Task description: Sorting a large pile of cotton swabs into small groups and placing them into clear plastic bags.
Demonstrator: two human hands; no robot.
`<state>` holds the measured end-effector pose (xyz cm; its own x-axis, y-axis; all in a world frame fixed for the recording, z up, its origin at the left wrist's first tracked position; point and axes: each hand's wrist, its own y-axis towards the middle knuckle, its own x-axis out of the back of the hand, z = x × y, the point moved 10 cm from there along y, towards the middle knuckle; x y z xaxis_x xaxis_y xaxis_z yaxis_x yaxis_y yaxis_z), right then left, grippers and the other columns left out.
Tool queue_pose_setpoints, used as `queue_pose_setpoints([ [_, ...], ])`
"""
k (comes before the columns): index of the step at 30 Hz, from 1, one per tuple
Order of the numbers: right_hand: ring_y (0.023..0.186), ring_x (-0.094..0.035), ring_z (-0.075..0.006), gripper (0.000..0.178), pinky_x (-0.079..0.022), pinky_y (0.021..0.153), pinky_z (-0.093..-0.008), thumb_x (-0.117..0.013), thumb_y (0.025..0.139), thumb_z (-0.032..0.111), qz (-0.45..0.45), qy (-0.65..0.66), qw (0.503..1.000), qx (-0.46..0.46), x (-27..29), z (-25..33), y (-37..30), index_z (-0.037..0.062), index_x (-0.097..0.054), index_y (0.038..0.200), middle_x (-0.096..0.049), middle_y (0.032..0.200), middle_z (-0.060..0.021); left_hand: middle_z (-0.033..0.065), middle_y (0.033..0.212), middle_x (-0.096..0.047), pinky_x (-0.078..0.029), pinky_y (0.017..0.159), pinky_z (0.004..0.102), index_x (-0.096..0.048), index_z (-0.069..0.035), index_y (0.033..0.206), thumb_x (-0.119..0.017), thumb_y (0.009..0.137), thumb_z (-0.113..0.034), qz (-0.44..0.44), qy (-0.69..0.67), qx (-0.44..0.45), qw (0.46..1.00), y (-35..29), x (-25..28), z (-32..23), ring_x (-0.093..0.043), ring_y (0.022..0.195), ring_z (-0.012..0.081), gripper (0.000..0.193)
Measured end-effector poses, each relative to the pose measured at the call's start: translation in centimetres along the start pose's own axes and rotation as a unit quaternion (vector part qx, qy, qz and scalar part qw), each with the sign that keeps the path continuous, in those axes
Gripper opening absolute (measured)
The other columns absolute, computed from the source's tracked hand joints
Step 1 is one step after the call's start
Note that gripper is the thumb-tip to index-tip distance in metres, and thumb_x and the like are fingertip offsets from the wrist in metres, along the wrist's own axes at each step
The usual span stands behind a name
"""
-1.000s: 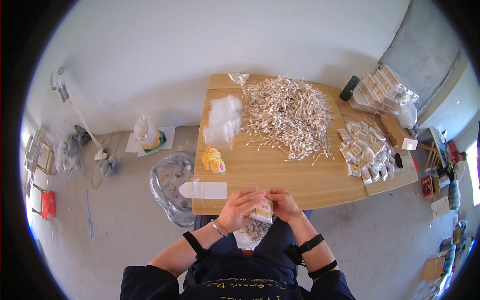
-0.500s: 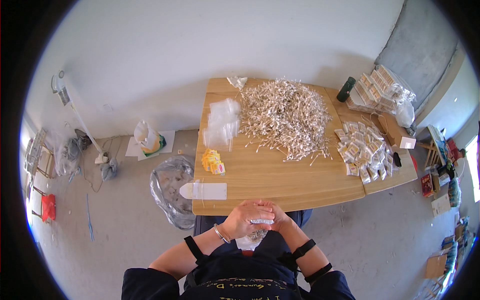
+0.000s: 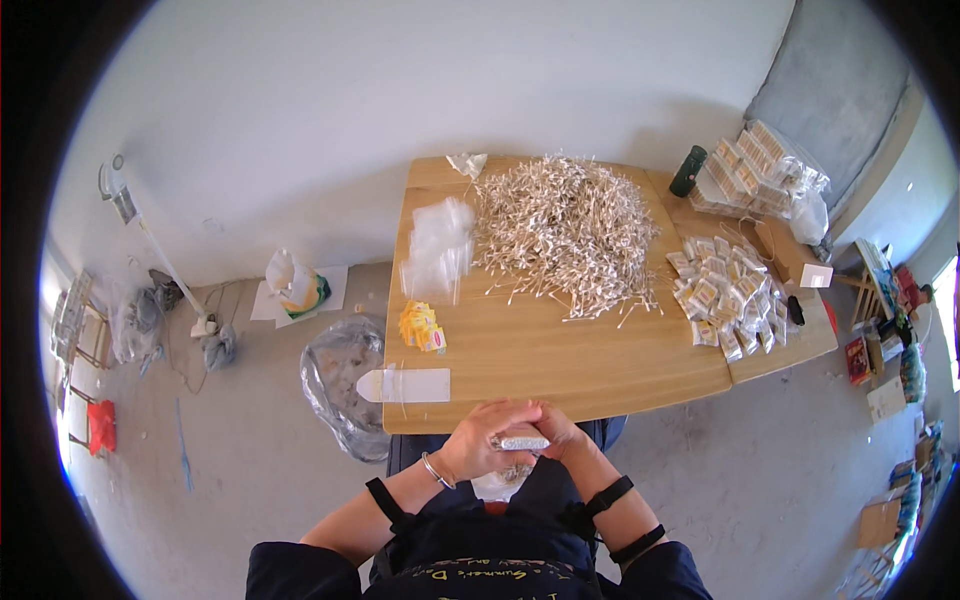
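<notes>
Close to my body, just off the near table edge, my left hand (image 3: 483,443) and my right hand (image 3: 562,432) come together around a tight bundle of cotton swabs (image 3: 522,442). The white tips of one end face up. Both hands are closed on it, and some fingers are hidden behind others. Below them, on my lap, more swabs (image 3: 515,472) show above a whitish plastic bag (image 3: 495,488). A large heap of loose cotton swabs (image 3: 570,235) covers the far middle of the table (image 3: 560,370).
Clear plastic bags (image 3: 438,245), yellow cards (image 3: 421,326) and a white board (image 3: 415,385) lie on the table's left. At right are packed swab packets (image 3: 735,295), a dark green bottle (image 3: 688,171) and stacked packs (image 3: 760,170). A large plastic sack (image 3: 340,375) stands left on the floor.
The fingers of my left hand have shifted, so more of the bundle's white end shows between my hands. Both hands stay together at the same place.
</notes>
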<state>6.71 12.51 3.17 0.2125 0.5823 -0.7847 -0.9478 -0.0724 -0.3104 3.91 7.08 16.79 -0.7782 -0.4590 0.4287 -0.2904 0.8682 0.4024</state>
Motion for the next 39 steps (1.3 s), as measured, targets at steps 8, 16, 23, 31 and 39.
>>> queue_pose_setpoints([
  [8, 0.073, -0.067, -0.0189, 0.022, -0.056, 0.059, -0.0279, -0.055, 0.089, 0.009, 0.019, 0.026, 0.999, 0.003, 0.1, 0.8, 0.3, -0.0013, -0.062, 0.108, -0.067, 0.091, -0.0111, 0.0049, 0.103, -0.071, -0.045, 0.095, 0.0410, -0.069, -0.012, 0.108, -0.081, 0.070, -0.015, -0.073, 0.045, -0.058, 0.995, -1.4, 2.0, 0.0, -0.065, 0.104, 0.0224, 0.040],
  [16, 0.079, -0.066, -0.0159, 0.009, -0.056, 0.073, -0.0307, -0.056, 0.089, 0.006, -0.041, -0.012, 0.999, 0.005, 0.6, 0.9, 0.6, 0.0029, -0.063, 0.092, -0.067, 0.088, -0.0074, 0.0010, 0.104, -0.071, -0.045, 0.096, 0.0412, -0.069, -0.012, 0.103, -0.083, 0.066, -0.014, -0.067, 0.029, -0.022, 0.997, -0.8, 1.9, 0.2, -0.062, 0.108, 0.0223, 0.039],
  [23, 0.067, -0.057, -0.0073, 0.008, -0.048, 0.063, -0.0237, -0.061, 0.090, 0.014, -0.150, -0.246, 0.955, 0.066, 4.1, 4.6, 1.2, 0.0074, -0.065, 0.088, -0.063, 0.079, 0.0026, 0.0143, 0.131, -0.053, -0.040, 0.103, 0.0447, -0.050, -0.009, 0.129, -0.085, 0.064, -0.018, 0.019, 0.226, 0.031, 0.974, -2.1, 0.5, 3.1, -0.048, 0.125, 0.0329, 0.075],
  [31, 0.073, -0.058, -0.0098, 0.006, -0.046, 0.065, -0.0237, -0.069, 0.083, 0.005, -0.153, -0.561, 0.779, 0.234, 2.3, 7.5, 0.9, 0.0025, -0.067, 0.089, -0.059, 0.077, -0.0016, 0.0199, 0.129, -0.053, -0.040, 0.101, 0.0415, -0.047, -0.002, 0.130, -0.076, 0.077, -0.021, -0.024, 0.052, 0.237, 0.970, -4.1, 0.8, 12.0, -0.048, 0.121, 0.0379, 0.063],
  [39, 0.088, -0.061, -0.0190, 0.021, -0.049, 0.080, -0.0306, -0.075, 0.077, 0.006, -0.190, -0.572, 0.747, 0.281, 0.8, 7.5, -1.4, 0.0022, -0.069, 0.096, -0.062, 0.094, -0.0084, 0.0144, 0.105, -0.068, -0.051, 0.087, 0.0355, -0.064, -0.003, 0.110, -0.072, 0.082, -0.019, -0.047, 0.010, 0.275, 0.960, -3.1, -0.3, 13.7, -0.065, 0.099, 0.0270, 0.034],
])
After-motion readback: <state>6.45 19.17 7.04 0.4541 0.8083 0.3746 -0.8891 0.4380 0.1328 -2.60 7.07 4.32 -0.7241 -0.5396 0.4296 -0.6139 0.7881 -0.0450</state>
